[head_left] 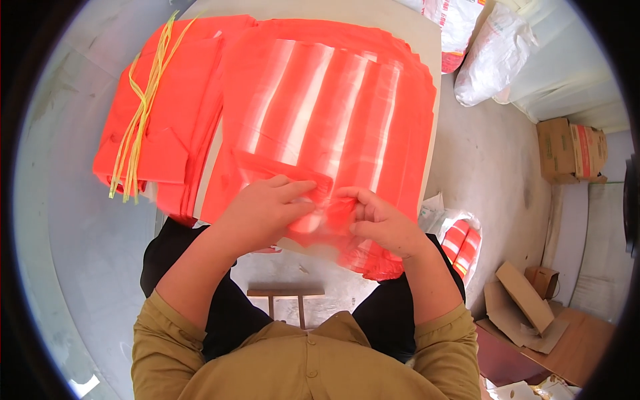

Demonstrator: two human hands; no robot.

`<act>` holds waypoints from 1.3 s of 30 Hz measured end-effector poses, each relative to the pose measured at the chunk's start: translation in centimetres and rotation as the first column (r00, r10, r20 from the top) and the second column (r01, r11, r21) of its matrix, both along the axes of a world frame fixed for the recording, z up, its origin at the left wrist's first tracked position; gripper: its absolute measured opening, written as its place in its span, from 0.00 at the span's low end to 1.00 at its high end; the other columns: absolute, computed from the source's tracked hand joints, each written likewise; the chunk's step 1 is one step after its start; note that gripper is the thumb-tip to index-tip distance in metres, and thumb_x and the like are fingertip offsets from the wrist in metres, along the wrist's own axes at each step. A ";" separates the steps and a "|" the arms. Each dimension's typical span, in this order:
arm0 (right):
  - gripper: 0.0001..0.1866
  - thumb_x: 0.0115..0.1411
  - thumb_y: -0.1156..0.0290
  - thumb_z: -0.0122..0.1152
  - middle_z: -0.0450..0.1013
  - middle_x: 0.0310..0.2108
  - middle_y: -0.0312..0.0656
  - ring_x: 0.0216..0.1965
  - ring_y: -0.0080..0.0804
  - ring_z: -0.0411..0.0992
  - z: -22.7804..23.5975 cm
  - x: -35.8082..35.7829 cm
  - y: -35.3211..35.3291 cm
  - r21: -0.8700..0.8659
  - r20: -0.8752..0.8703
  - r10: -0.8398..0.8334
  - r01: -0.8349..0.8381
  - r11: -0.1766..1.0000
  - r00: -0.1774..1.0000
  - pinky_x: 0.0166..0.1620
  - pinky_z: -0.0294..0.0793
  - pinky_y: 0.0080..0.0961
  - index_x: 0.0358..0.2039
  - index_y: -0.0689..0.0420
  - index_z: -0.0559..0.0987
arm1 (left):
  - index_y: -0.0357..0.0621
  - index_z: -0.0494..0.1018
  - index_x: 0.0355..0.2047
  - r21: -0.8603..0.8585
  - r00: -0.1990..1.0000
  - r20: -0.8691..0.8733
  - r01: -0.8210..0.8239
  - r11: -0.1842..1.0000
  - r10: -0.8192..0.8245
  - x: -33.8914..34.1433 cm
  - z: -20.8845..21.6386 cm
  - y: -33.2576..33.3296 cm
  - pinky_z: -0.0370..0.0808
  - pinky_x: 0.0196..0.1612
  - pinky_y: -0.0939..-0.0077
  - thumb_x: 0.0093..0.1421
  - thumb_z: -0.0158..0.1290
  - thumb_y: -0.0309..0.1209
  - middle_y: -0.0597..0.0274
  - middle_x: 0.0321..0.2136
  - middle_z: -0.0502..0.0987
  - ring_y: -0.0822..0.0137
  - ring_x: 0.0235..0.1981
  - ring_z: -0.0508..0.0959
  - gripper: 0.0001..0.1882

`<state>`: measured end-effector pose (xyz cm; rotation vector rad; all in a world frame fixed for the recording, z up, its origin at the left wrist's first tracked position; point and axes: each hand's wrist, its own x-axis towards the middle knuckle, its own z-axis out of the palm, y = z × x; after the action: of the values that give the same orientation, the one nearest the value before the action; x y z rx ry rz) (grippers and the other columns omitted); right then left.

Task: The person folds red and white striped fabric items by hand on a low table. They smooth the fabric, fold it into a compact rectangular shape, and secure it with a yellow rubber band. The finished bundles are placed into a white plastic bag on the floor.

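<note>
Left hand (263, 210) and right hand (381, 223) are each pinching, in a narrow grip, the near edge of the top red plastic bag (320, 127), which is lying on the stack overhanging the surface (400, 27); a tied bundle (160, 113) is lying just beside, leaving the floor (480, 153) open rightward.

The person wore an olive-tan buttoned shirt (307, 367) with sleeves rolled to the elbows, over black trousers (220, 313).

A stack of red plastic bags (333, 113) lay on the pale table (427, 40) — a bundle of red bags tied with yellow string (160, 120) to its left, white sacks (493, 53) behind on the right.
</note>
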<state>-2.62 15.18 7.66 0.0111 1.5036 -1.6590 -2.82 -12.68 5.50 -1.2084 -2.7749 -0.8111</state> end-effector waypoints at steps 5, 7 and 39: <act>0.33 0.59 0.87 0.49 0.76 0.49 0.40 0.46 0.27 0.78 -0.9 -0.6 -0.6 0.066 -0.122 0.061 -0.054 0.996 0.991 0.44 0.83 0.29 0.67 0.60 0.63 | 0.46 0.83 0.43 -0.011 1.000 0.012 0.004 1.000 -0.004 0.1 0.0 0.0 0.81 0.44 0.62 0.46 0.60 0.19 0.61 0.57 0.79 0.56 0.47 0.80 0.21; 0.33 0.59 0.86 0.48 0.76 0.52 0.41 0.48 0.28 0.79 -1.4 -0.8 -0.7 0.067 -0.199 0.086 -0.074 0.995 0.976 0.43 0.82 0.29 0.66 0.60 0.63 | 0.46 0.83 0.43 -0.021 1.000 0.018 0.006 1.000 -0.005 0.0 0.1 0.0 0.81 0.45 0.63 0.47 0.60 0.19 0.61 0.57 0.79 0.57 0.48 0.80 0.21; 0.13 0.62 0.75 0.66 0.77 0.36 0.48 0.42 0.46 0.75 -0.7 -2.8 -5.4 0.353 -0.729 0.148 0.181 0.918 0.668 0.47 0.74 0.38 0.48 0.60 0.82 | 0.48 0.83 0.38 0.050 0.993 -0.118 0.007 0.999 -0.001 0.6 -0.2 -0.5 0.77 0.33 0.65 0.49 0.60 0.28 0.66 0.33 0.76 0.61 0.34 0.77 0.14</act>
<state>-5.45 9.81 6.98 -0.5030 2.4641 -1.3835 -2.19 -13.20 5.29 -1.2120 -2.6432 -0.7783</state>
